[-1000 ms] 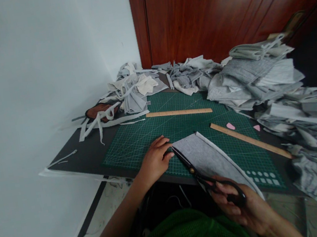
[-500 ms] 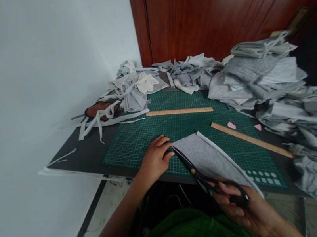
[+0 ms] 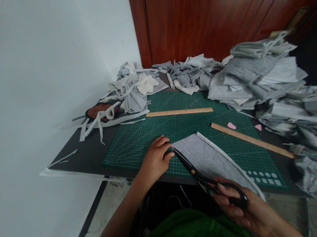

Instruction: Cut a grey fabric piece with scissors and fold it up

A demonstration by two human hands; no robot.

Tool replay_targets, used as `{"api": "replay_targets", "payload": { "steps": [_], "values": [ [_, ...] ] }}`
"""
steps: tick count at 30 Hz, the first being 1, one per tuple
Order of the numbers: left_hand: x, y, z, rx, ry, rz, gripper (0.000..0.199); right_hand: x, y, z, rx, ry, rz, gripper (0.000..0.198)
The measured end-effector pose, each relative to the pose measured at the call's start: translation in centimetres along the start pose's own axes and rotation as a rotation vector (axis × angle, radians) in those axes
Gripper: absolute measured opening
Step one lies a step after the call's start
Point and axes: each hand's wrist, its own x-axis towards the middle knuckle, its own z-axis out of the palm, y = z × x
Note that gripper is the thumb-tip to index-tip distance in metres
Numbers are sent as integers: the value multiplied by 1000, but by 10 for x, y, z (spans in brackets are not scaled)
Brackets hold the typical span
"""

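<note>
A piece of grey fabric (image 3: 213,158) with a pale folded strip down its right side lies on the green cutting mat (image 3: 131,138), its lower part reaching past the table's front edge. My left hand (image 3: 156,161) pinches its left corner, thumb and fingertips close together at the edge. Black-handled scissors (image 3: 193,172) are in my right hand (image 3: 239,201), fingers through and around the loops. Their blades run along the fabric's left edge, nearly closed, with tips beside my left fingertips. Part of the fabric is hidden under the right hand.
Two wooden rulers (image 3: 179,112) lie on the mat, one farther back, one at right (image 3: 250,140). Near the right one are two pink pieces (image 3: 231,125). Heaps of grey cloth (image 3: 256,75) cover the right side; scraps and strips (image 3: 133,90) lie back left, against the wall.
</note>
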Motion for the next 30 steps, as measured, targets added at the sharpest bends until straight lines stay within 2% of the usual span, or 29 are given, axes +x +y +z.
{"api": "replay_targets", "payload": {
  "steps": [19,30],
  "values": [
    [4,4,-5,18,-67,-26,24,2,-6,7,-38,21,14,66],
    [1,3,-4,43,-63,-44,27,5,-9,6,-17,-30,18,55]
  ]
}}
